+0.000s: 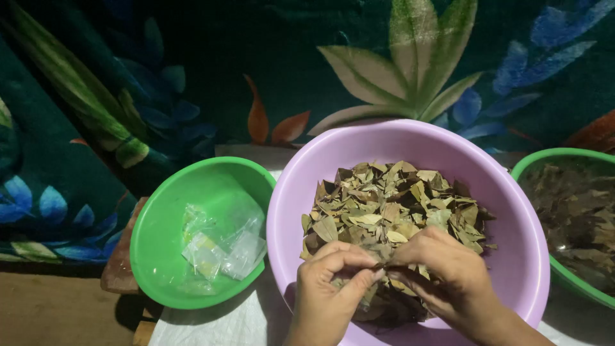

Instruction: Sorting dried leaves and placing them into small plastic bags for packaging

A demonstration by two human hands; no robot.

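Note:
A wide lilac plastic basin (512, 256) in the middle holds a heap of dried brown-green leaves (391, 205). Both my hands are over its near side. My left hand (330, 285) and my right hand (442, 272) meet fingertip to fingertip, pinching the same dried leaf between them at the heap's near edge. The leaves under my palms are hidden.
A green bowl (160, 243) at the left holds a few small clear plastic bags (221, 247). Another green bowl (544, 160) at the right edge is full of darker dried leaves. A dark floral cloth (192, 77) hangs behind. A white sheet (211, 323) covers the surface below.

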